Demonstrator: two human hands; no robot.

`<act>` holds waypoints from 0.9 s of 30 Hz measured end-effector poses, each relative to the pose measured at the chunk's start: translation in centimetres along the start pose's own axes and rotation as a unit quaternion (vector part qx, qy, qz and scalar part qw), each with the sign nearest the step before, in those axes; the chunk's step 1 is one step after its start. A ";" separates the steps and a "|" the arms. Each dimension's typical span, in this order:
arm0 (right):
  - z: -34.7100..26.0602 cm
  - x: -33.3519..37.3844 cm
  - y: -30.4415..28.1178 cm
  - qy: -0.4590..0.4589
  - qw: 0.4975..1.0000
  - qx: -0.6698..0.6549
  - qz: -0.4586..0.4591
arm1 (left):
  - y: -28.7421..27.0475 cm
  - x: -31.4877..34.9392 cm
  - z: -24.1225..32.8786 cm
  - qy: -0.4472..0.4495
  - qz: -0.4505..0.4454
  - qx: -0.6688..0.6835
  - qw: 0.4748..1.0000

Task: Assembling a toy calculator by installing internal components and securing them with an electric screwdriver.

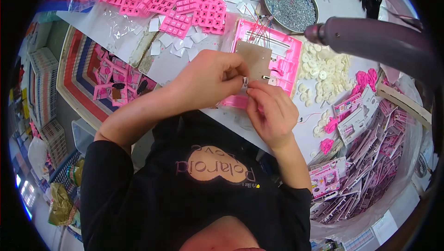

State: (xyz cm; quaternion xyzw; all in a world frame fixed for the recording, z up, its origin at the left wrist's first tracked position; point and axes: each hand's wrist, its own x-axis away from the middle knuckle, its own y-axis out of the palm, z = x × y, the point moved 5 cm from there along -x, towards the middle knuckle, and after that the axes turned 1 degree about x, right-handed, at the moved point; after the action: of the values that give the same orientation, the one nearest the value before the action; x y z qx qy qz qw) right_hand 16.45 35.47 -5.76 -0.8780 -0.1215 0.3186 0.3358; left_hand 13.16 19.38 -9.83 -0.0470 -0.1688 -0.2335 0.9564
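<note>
My left hand [210, 79] pinches a small white piece [245, 80] between thumb and fingertips. From the other side my right hand [276, 114] has its thumb and index finger closed at the same piece, whose exact kind is too small to make out. Both hands are over the near part of a pink plastic casing [292, 61]. A flat brown board [253, 56] lies in this casing, with thin coloured wires [260, 31] running off its far end. My left hand hides the casing's near left part.
Pink keypad pieces [175, 23] and white paper squares [166, 39] lie far left. A round pan of screws [291, 8] stands behind the casing, white plastic wheels [323, 70] to its right. A dark grey tool [370, 38] juts in. Printed panels [365, 167] fill a bag at right.
</note>
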 end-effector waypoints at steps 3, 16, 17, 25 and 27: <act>0.1 0.0 0.0 -0.031 0.999 0.001 -0.006 | -0.4 -0.4 0.8 -0.087 -0.063 0.090 0.990; -0.1 0.3 1.6 -0.027 0.988 0.124 -0.092 | 0.5 0.9 1.1 0.281 0.039 -0.281 0.917; -0.2 0.3 1.6 -0.028 0.986 0.129 -0.097 | 0.7 1.0 1.0 0.283 0.039 -0.291 0.913; -0.6 0.2 1.4 0.022 0.973 0.124 -0.193 | 0.8 1.2 0.2 0.249 0.057 -0.274 0.927; -0.7 0.3 1.0 0.058 0.970 0.087 -0.220 | -0.3 0.3 0.3 0.210 0.114 -0.207 0.949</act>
State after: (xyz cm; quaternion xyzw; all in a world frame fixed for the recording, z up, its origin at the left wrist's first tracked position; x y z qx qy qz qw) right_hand 17.18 34.51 -6.17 -0.8140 -0.2639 0.1946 0.4795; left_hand 13.23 19.02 -9.45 -0.2131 0.0948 -0.1575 0.9596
